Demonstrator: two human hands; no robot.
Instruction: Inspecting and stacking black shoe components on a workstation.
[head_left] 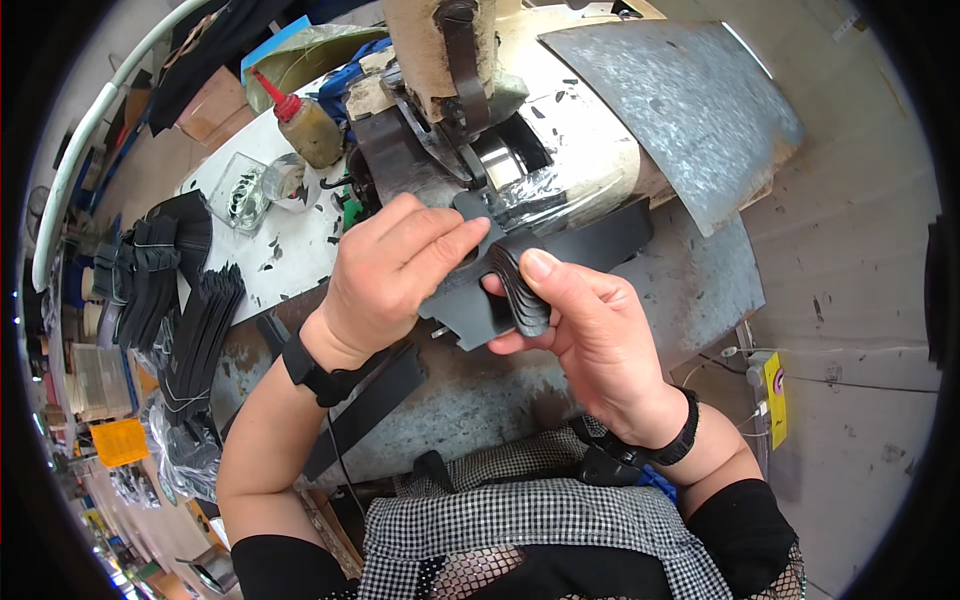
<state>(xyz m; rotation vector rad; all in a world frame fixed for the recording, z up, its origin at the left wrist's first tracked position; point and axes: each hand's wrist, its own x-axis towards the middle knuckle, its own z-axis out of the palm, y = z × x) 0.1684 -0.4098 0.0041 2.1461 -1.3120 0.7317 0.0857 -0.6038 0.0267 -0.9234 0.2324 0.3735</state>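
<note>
In front of the machine, my right hand [605,335] grips a fanned stack of dark strips [520,290] with rounded ends, the thumb on top and fingers beneath. My left hand [385,270] is closed on one flat dark grey strip [470,208], whose rounded tip sticks up past the fingertips, just below the machine's foot. The strip's other end is hidden by the hand. Both hands are close together above a dark grey plate [465,315] at the machine's front. The worn beige machine head [425,60] stands right behind them, with a shiny metal cylinder [505,160] in an opening beside its foot.
A bottle with a red nozzle [310,130] and a transparent box [240,190] stand left of the machine. Bundles of black strips [200,340] lie at the far left. A bent metal sheet [680,110] covers the right. Dark scraps dot the white tabletop [285,255].
</note>
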